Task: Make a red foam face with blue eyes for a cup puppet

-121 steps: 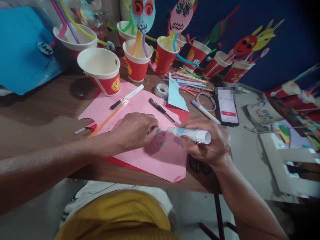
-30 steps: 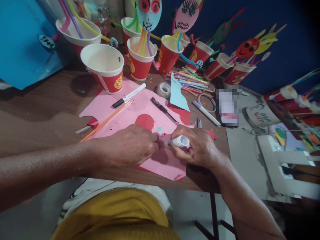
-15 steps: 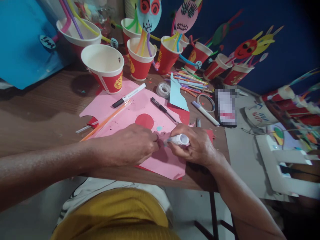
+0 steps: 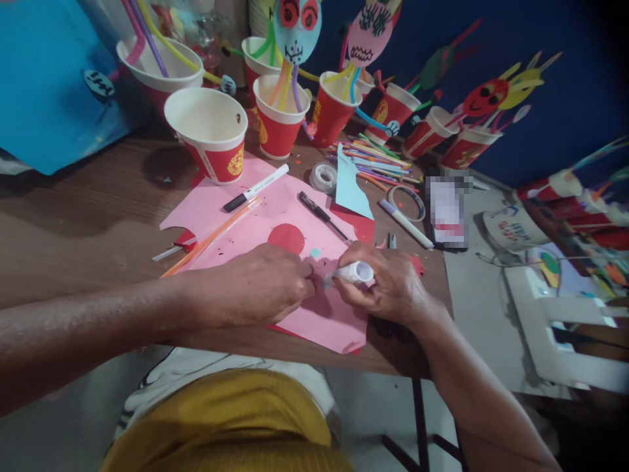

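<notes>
My right hand (image 4: 381, 278) is closed around a white tube (image 4: 358, 272) with a hollow round end facing me. The tube's narrow tip points left and down to a pink paper sheet (image 4: 295, 196), close to my left fingertips. Resting low over the same sheet, my left hand (image 4: 268, 283) has its fingers curled together. What they pinch, if anything, is hidden. Just beyond the hands lie a small light-blue disc (image 4: 315, 253) and a larger red paper circle (image 4: 285, 240). A black pen (image 4: 324, 215) and a black-and-white marker (image 4: 256, 188) lie farther up the sheet.
A bare red paper cup (image 4: 206, 141) stands at the sheet's far left, with cup figures (image 4: 280, 128) behind it. Pipe cleaners (image 4: 378, 160), a tape roll (image 4: 324, 177), a white marker (image 4: 407, 224) and a phone (image 4: 446, 213) lie to the right. The table's near edge runs below my wrists.
The whole view has shifted very slightly. Both hands stay in nearly the same place, with the white tube still in my right hand.
</notes>
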Available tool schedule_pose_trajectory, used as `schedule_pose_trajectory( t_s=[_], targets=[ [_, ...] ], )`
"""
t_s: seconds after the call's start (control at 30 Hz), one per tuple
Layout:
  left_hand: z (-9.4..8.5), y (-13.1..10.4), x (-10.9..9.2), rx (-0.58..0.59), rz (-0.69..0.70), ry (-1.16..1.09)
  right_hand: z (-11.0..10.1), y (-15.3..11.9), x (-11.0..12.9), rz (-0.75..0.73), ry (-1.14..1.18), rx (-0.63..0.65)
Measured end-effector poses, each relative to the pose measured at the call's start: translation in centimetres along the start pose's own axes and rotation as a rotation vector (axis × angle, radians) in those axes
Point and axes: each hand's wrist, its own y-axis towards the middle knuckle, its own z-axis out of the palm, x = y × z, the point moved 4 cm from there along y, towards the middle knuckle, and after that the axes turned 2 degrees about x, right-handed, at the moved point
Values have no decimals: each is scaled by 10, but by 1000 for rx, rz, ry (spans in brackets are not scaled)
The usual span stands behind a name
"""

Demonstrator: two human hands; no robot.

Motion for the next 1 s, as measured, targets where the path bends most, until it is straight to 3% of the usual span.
schedule_pose_trajectory(
  t_s=[0.23,0.4,0.57,0.73,1.0],
  targets=[
    [-3,0,-2,16,-20,34,1,0,2,-5,67,78],
    [0,0,-1,12,-9,8,-2,1,0,0,23,12],
    [0,0,0,-33,-12,24,1,0,-2,12,111,72],
    [0,-1,2,-53,2,-36,-9,-1,-5,115,215,38],
    [2,-3,5,-192,14,-180,-16,-3,-19,315,392,-86]
  ],
)
